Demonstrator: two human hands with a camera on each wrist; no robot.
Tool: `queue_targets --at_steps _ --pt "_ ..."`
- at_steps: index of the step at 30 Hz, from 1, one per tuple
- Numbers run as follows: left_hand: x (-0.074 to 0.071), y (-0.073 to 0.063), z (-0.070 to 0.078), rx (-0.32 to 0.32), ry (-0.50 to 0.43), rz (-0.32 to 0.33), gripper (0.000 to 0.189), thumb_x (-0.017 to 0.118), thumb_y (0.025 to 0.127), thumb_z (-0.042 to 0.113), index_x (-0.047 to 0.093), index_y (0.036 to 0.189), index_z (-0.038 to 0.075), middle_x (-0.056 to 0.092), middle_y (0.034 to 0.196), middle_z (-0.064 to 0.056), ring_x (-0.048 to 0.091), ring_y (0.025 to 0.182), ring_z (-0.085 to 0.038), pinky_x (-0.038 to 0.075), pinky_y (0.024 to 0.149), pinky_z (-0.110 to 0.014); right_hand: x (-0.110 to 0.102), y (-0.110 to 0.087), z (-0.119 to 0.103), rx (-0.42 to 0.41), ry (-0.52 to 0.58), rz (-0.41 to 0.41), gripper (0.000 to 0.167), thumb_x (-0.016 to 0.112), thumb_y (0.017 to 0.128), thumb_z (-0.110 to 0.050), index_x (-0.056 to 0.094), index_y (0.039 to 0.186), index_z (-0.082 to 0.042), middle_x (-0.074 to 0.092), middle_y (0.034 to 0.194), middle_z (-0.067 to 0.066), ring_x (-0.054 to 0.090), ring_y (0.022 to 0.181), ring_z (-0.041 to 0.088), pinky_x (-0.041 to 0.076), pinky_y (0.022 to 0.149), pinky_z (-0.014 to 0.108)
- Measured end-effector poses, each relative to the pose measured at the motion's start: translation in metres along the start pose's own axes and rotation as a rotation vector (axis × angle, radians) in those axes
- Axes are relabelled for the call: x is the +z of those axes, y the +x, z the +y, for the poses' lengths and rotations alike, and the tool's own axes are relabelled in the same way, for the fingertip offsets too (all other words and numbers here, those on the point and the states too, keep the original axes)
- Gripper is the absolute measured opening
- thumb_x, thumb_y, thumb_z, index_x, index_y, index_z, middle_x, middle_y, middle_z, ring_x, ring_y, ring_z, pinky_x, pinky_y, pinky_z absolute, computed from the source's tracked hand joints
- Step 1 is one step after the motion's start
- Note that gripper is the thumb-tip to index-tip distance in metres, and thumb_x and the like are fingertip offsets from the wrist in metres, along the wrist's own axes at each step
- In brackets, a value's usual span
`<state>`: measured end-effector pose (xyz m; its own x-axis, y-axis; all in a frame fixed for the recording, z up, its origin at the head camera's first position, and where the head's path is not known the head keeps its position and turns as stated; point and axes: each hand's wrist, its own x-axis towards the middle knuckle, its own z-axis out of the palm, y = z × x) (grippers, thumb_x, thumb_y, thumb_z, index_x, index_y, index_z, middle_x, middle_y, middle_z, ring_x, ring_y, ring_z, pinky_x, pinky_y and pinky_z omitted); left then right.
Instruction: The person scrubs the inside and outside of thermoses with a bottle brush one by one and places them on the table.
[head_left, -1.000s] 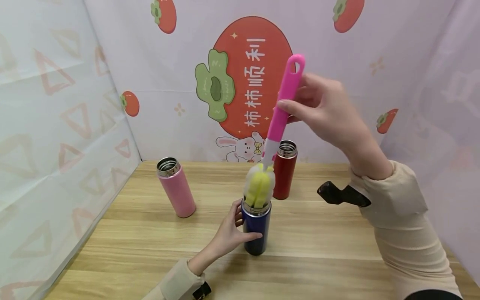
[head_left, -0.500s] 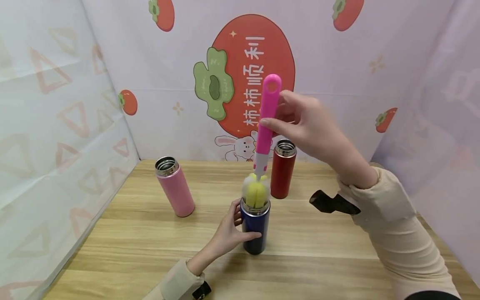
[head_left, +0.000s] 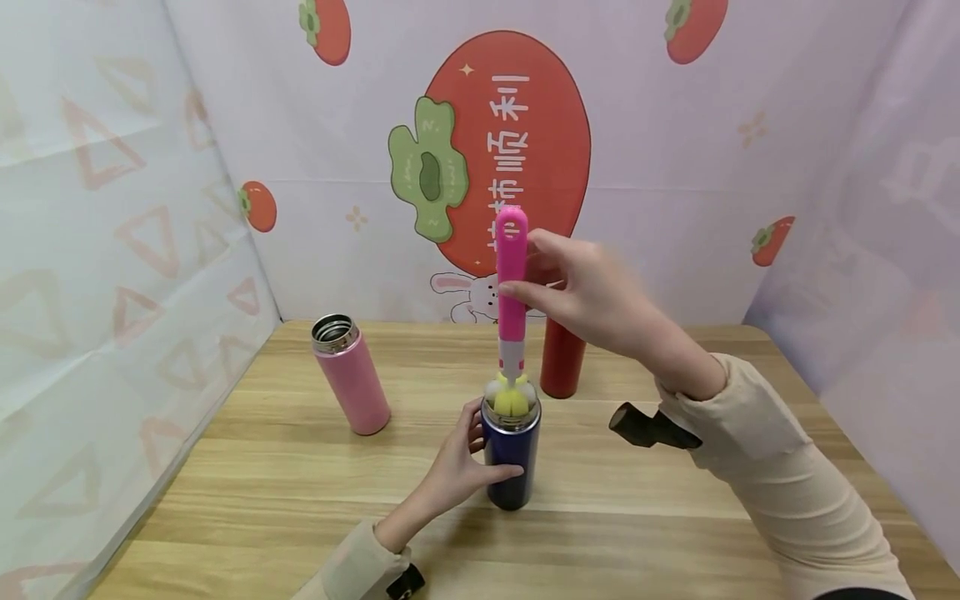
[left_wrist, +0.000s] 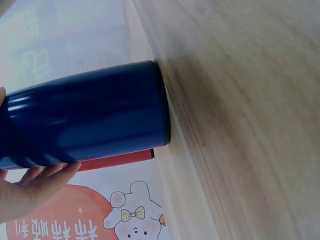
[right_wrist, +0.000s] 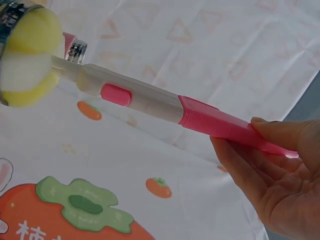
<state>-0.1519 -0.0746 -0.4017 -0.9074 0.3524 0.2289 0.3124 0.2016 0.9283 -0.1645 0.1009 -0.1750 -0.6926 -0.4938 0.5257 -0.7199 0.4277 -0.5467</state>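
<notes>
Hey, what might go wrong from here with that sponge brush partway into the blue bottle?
The sponge head looks a snug fit in the blue bottle, so it may jam. An off-centre push might tip the bottle if the left hand, wrapped around it, loosens. The right hand only pinches the pink handle, so the grip might slip.

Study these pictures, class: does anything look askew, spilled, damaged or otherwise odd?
Nothing clearly stands out. The left hand holds the blue bottle upright, the brush partly inside it. The pink bottle appears to lean, probably just the camera angle. No spill or damage shows; the red bottle is partly hidden.
</notes>
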Motion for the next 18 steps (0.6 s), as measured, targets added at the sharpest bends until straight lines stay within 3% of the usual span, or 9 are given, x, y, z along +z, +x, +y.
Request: queue_targets --at_steps 9,16,18 --pt "-0.001 0.001 -0.007 0.013 0.007 -0.006 0.079 0.077 0.067 0.019 0.028 0.129 0.02 0.049 0.12 -0.012 0.05 0.107 -0.028 0.043 0.086 -0.041 0.008 -0.008 0.01 0.006 0.006 -0.041 0.028 0.067 0.077 -0.007 0.055 0.1 0.0 0.064 0.087 0.007 0.063 0.077 0.015 0.05 0.071 0.032" --pt "0.0 0.001 -0.007 0.014 0.022 -0.001 0.079 0.078 0.067 0.02 0.028 0.128 0.02 0.05 0.119 -0.009 0.05 0.107 -0.024 0.042 0.086 -0.04 0.045 -0.026 0.038 0.001 0.104 -0.196 0.036 0.065 0.078 -0.003 0.051 0.11 0.003 0.063 0.085 0.009 0.063 0.076 0.015 0.051 0.069 0.027" --pt "0.001 0.001 -0.007 0.001 0.02 -0.006 0.079 0.077 0.067 0.02 0.028 0.128 0.022 0.049 0.119 -0.007 0.049 0.108 -0.023 0.041 0.087 -0.039 0.053 -0.034 0.044 0.015 0.109 -0.19 0.039 0.065 0.078 -0.003 0.05 0.113 0.002 0.064 0.085 0.009 0.063 0.076 0.015 0.051 0.069 0.028"
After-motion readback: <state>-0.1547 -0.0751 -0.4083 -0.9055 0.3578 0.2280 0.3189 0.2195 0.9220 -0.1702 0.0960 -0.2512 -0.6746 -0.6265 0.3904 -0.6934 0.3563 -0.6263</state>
